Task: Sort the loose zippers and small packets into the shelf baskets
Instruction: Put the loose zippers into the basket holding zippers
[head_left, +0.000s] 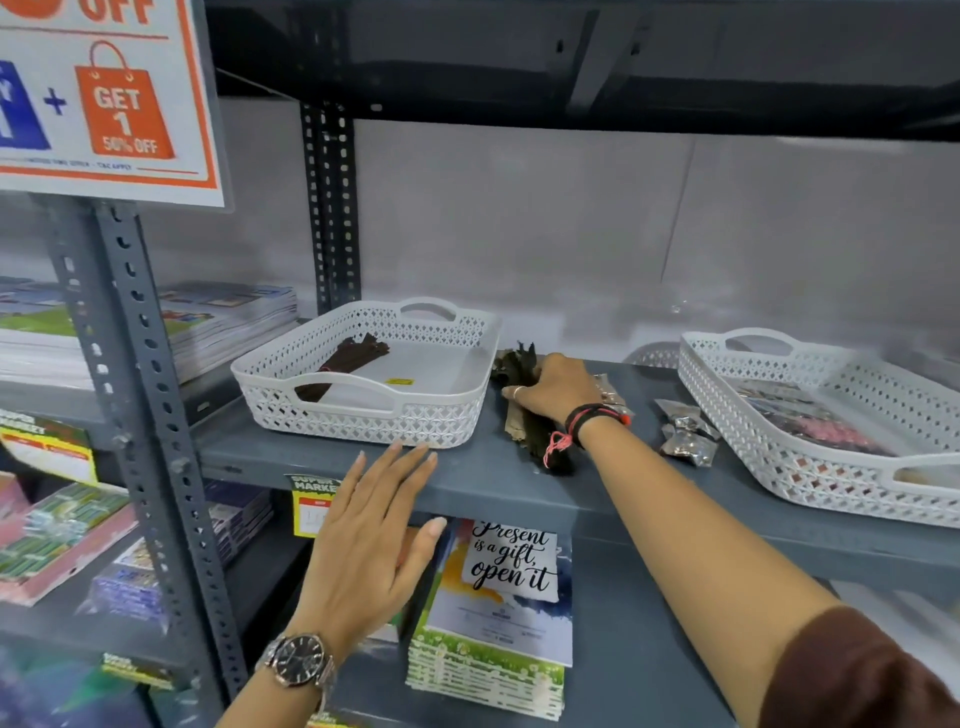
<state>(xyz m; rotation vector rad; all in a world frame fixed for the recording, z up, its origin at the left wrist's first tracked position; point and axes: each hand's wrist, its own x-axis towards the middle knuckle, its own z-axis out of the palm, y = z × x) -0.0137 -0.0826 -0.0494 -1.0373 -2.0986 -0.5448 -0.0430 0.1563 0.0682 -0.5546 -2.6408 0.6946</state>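
Note:
A white lattice basket (291, 364) stands on the grey shelf (498, 488) and holds a bundle of dark brown zippers (345, 364). To its right lies a pile of dark zippers (540, 436); my right hand (553, 389) rests on top of it with fingers curled around some of them. Small shiny packets (685, 431) lie loose further right. A second white basket (810, 478) at the right edge holds several packets. My left hand (374, 530) hovers flat and empty in front of the shelf edge, below the first basket.
Stacked notebooks (493, 613) sit on the lower shelf under my left hand. More book stacks (223, 317) fill the neighbouring shelf on the left. A perforated metal upright (150, 415) stands at the left, with a promotion sign (104, 98) above it.

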